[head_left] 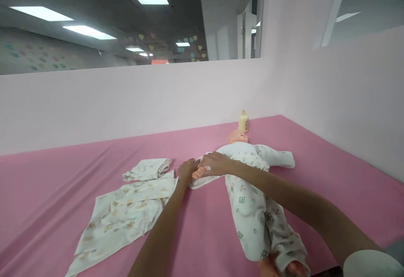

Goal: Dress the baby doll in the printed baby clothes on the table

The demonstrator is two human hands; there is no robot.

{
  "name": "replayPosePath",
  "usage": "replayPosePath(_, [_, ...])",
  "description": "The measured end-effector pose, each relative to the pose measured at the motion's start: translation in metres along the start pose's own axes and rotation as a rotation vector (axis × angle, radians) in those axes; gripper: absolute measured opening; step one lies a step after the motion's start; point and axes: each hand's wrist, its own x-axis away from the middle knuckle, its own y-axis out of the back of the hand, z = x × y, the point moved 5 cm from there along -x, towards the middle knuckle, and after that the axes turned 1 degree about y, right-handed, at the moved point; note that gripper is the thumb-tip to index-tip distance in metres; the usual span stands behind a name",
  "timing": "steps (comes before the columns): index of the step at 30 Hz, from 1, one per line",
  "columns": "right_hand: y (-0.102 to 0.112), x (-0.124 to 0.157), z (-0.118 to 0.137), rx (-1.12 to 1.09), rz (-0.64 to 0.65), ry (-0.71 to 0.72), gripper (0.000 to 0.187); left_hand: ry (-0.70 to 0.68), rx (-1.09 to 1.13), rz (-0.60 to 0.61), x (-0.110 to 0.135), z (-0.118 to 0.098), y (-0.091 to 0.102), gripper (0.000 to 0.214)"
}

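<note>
A baby doll (237, 136) lies on its back, dressed in a white printed top and trousers (248, 214). One sleeve (206, 182) stretches to the left, with the doll's small hand (199, 172) showing at its cuff. My left hand (187, 170) is closed at the end of that sleeve, by the doll's fingers. Reaching across the doll's body, my right hand (216, 164) grips the sleeve from above, its fingertips partly hidden. The other sleeve (280, 158) extends to the right, and no doll hand shows there.
The pink padded surface (57, 209) meets a white wall behind and at right. Left of my hands lie a spread printed cloth (123, 211) and a folded one (147, 169). A pale yellow pump bottle (243, 123) stands beyond the doll's head. A window (104, 24) spans the back wall.
</note>
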Motion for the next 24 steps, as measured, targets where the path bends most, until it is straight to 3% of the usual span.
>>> replayPosePath(3, [0.032,0.057,-0.040,-0.146,-0.333,-0.237,0.030,-0.030,0.072,0.033,-0.003,0.007,0.006,0.038])
replayPosePath(6, [0.050,0.152,-0.108,-0.127,-0.530,-0.758,0.035,-0.021,0.199,-0.058,-0.003,0.012,0.024,0.031])
replayPosePath(9, [0.043,0.247,-0.156,0.037,-0.549,-1.188,0.036,-0.026,0.305,-0.266,0.006,-0.010,0.052,0.024])
replayPosePath(11, [0.027,0.284,-0.171,0.083,-0.450,-1.291,0.039,-0.153,0.333,-0.314,0.015,-0.053,0.066,0.023])
replayPosePath(14, [0.007,0.301,-0.179,0.046,-0.385,-1.305,0.039,-0.491,0.297,-0.237,0.033,-0.147,0.070,0.023])
replayPosePath(16, [0.002,0.297,-0.180,0.022,-0.382,-1.276,0.036,-0.730,0.177,-0.154,0.044,-0.208,0.063,0.026])
replayPosePath(18, [0.002,0.293,-0.180,0.001,-0.390,-1.241,0.031,-0.839,-0.029,-0.024,0.047,-0.253,0.048,0.027])
replayPosePath(21, [0.005,0.292,-0.181,-0.046,-0.425,-1.203,0.025,-0.843,-0.208,0.148,0.040,-0.287,0.028,0.022])
replayPosePath(24, [0.011,0.302,-0.188,-0.117,-0.510,-1.220,0.022,-0.819,-0.224,0.204,0.029,-0.295,0.019,0.023])
